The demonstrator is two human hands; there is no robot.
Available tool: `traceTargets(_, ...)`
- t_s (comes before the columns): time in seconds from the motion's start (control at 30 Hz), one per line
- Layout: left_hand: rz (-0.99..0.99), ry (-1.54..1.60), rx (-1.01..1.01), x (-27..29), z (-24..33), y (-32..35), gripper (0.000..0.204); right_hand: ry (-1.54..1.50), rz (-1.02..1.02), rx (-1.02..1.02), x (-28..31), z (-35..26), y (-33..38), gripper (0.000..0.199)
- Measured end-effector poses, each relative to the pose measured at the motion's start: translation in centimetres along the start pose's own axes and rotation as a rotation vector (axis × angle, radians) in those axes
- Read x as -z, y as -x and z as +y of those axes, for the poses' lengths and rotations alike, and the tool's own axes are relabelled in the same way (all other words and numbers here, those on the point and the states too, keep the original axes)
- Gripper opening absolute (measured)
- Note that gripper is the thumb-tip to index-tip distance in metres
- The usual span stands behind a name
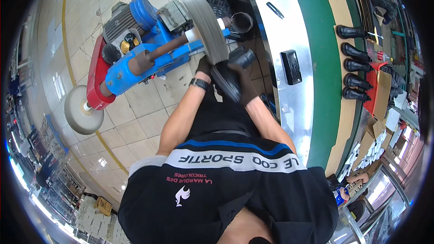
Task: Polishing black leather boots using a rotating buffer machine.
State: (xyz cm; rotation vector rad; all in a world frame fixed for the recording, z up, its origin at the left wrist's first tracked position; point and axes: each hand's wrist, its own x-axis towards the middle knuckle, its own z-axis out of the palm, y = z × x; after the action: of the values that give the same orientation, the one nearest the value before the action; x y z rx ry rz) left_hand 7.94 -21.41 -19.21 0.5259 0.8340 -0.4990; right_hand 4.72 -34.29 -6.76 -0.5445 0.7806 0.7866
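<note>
Dark fabric of the person's shirt, crossed by a white and blue band, fills the lower middle of the view, and both bare forearms reach up from it. Between the hands sits a black boot, sole side showing, held against the lower edge of a grey buffing wheel. That wheel is mounted on the near end of a blue motor with a red base, and a second, pale wheel hangs at its far end over the tiled floor. At the boot's left end the left hand, a dark watch on its wrist, is closed around it. From the other side the right hand wraps the boot with its fingers curled over it. Just right of the hands runs a steel bench bearing a small black block, and beside it a green conveyor belt. Well apart, on a brown strip past the belt, five more black boots lie in a column. At the lower right, another person's hand rests near white papers.
</note>
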Motion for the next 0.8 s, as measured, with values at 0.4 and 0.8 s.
traceTargets(0.4, 0.034, 0.171, 0.062, -1.9, 1.3, 7.5, 0.043, 0.327, 0.046, -0.017, 0.0, -0.5, 2.3, 0.047)
traceTargets(0.8, 0.343, 0.109, -0.189, -2.5, 1.0, 9.7, 0.047, 1.592, 0.026, 0.311, -4.6, -0.6, 6.6, 0.093)
